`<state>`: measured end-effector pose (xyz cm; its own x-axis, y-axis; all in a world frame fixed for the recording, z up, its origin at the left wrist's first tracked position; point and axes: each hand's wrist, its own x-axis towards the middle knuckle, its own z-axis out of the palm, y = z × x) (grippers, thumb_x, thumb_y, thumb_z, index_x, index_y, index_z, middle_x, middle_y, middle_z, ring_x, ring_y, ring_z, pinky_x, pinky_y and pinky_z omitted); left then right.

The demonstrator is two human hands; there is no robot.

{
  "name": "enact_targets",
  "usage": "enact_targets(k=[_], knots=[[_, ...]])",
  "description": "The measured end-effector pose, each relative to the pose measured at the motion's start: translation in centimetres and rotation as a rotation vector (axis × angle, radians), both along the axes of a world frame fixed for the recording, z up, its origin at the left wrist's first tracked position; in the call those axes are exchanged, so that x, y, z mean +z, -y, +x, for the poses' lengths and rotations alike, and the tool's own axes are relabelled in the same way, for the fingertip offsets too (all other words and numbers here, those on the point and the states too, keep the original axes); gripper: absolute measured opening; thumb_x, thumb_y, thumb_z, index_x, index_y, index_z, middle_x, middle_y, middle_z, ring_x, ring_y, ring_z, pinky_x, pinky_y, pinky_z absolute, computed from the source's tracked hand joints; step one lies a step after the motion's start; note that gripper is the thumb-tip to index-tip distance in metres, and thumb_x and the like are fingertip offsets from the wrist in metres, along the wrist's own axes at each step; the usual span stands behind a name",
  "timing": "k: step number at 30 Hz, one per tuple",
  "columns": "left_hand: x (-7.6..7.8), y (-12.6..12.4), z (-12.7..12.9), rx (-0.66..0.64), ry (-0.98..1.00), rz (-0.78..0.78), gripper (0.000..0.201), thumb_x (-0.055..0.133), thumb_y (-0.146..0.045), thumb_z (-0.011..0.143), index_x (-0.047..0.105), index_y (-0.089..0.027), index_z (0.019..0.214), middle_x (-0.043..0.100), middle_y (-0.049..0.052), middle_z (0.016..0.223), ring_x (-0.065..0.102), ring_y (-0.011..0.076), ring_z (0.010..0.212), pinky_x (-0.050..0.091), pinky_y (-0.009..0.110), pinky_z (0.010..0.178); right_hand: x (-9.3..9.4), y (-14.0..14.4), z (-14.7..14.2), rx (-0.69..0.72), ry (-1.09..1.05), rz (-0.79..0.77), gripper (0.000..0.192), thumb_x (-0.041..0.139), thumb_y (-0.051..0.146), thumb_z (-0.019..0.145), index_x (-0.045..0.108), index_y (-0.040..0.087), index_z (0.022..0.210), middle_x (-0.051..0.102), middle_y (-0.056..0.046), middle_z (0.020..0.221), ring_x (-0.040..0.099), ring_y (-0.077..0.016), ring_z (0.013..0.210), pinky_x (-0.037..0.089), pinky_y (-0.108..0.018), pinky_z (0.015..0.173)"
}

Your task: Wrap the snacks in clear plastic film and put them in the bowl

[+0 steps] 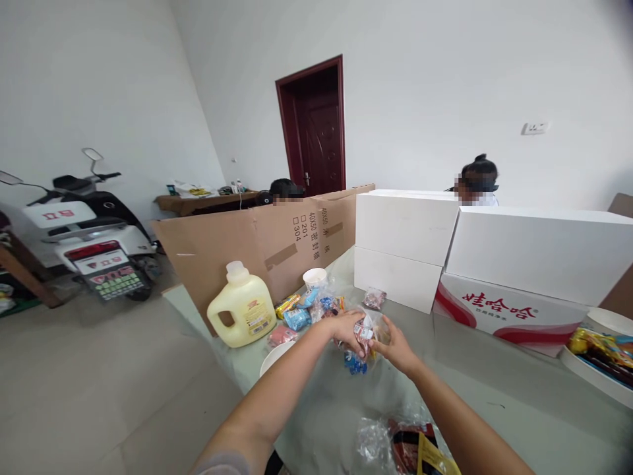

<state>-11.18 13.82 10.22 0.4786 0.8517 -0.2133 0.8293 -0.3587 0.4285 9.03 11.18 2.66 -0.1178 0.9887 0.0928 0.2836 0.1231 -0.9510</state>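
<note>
On the pale desk (519,396), walled off by cardboard and white boxes (405,224), a clear snack bag (368,330) is pinched shut-fingered between left hand (349,330) and right hand (395,346), steadying it, detergent jug (242,307) at nine o'clock.

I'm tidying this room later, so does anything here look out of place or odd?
Yes: a scooter is parked indoors by the wall, and a flattened cardboard sheet stands on edge as a screen along the table. Both hands hold a clear bag of sweets; nothing looks spilled.
</note>
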Motion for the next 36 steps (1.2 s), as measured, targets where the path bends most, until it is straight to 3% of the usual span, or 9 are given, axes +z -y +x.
enact_targets(k=[2, 9, 16, 19, 23, 27, 33, 36], knots=[[-0.4, -0.1, -0.1, -0.026, 0.03, -0.015, 0.115, 0.089, -0.046, 0.035, 0.041, -0.02, 0.136, 0.042, 0.014, 0.146, 0.033, 0.0357, 0.137, 0.024, 0.043, 0.113, 0.0, 0.1, -0.1, 0.018, 0.039, 0.007, 0.105, 0.079, 0.058, 0.053, 0.04, 0.017, 0.142, 0.052, -0.014, 0.128, 0.05, -0.0331, 0.118, 0.036, -0.048, 0.103], [-0.9, -1.3, -0.2, -0.04, 0.072, -0.122, 0.111, 0.091, -0.04, 0.03, 0.046, -0.021, 0.13, 0.063, 0.009, 0.12, 0.06, 0.0319, 0.111, 0.047, 0.038, 0.095, -0.2, 0.1, 0.0, 0.041, 0.112, 0.041, 0.104, 0.076, 0.059, 0.057, 0.037, 0.018, 0.144, 0.053, -0.012, 0.124, 0.05, -0.0305, 0.118, 0.034, -0.045, 0.105], [0.0, -1.5, 1.1, -0.113, 0.128, -0.214, 0.075, 0.092, -0.032, 0.03, 0.065, -0.025, 0.099, 0.071, -0.003, 0.094, 0.067, 0.0254, 0.093, 0.052, 0.033, 0.085, -0.1, 0.6, 0.3, 0.041, 0.139, 0.074, 0.102, 0.077, 0.058, 0.056, 0.04, 0.02, 0.143, 0.06, -0.008, 0.111, 0.054, -0.0284, 0.11, 0.039, -0.045, 0.101], [0.2, -1.2, 1.4, -0.092, 0.131, -0.231, 0.072, 0.092, -0.03, 0.028, 0.066, -0.026, 0.096, 0.071, -0.004, 0.084, 0.068, 0.0255, 0.085, 0.052, 0.033, 0.081, -0.1, 0.8, 0.5, 0.017, 0.139, 0.076, 0.101, 0.077, 0.058, 0.055, 0.042, 0.018, 0.141, 0.061, -0.008, 0.112, 0.055, -0.0283, 0.109, 0.041, -0.043, 0.099], [-0.2, -0.9, 0.9, 0.018, 0.169, -0.172, 0.087, 0.092, -0.033, 0.025, 0.061, -0.025, 0.106, 0.069, -0.003, 0.093, 0.065, 0.0274, 0.094, 0.05, 0.033, 0.083, -0.1, 0.8, 0.7, -0.087, 0.151, 0.057, 0.097, 0.07, 0.062, 0.061, 0.042, 0.012, 0.139, 0.059, -0.014, 0.117, 0.056, -0.0308, 0.109, 0.042, -0.044, 0.096], [-1.2, -0.8, -0.5, 0.174, 0.212, -0.13, 0.08, 0.09, -0.042, 0.033, 0.06, -0.023, 0.104, 0.069, -0.001, 0.092, 0.065, 0.0269, 0.093, 0.051, 0.03, 0.076, 0.5, 0.8, 0.7, -0.229, 0.189, 0.049, 0.09, 0.065, 0.062, 0.067, 0.042, 0.012, 0.138, 0.056, -0.017, 0.122, 0.053, -0.034, 0.115, 0.039, -0.045, 0.099], [-1.8, -2.5, -1.3, 0.56, 0.199, -0.077, 0.069, 0.078, -0.062, 0.055, 0.06, -0.017, 0.104, 0.072, 0.008, 0.09, 0.068, 0.0276, 0.08, 0.052, 0.033, 0.066, 1.9, 0.7, 1.0, -0.419, 0.238, -0.003, 0.094, 0.062, 0.063, 0.069, 0.032, 0.016, 0.144, 0.042, -0.021, 0.138, 0.042, -0.0383, 0.128, 0.035, -0.048, 0.102], [-1.7, -3.4, 0.1, 0.742, 0.097, 0.011, 0.085, 0.076, -0.067, 0.055, 0.055, -0.014, 0.118, 0.066, 0.019, 0.113, 0.064, 0.036, 0.099, 0.052, 0.042, 0.078, 1.8, 0.1, 2.2, -0.493, 0.228, -0.058, 0.096, 0.06, 0.065, 0.068, 0.031, 0.013, 0.144, 0.041, -0.023, 0.139, 0.04, -0.0393, 0.129, 0.035, -0.051, 0.103]])
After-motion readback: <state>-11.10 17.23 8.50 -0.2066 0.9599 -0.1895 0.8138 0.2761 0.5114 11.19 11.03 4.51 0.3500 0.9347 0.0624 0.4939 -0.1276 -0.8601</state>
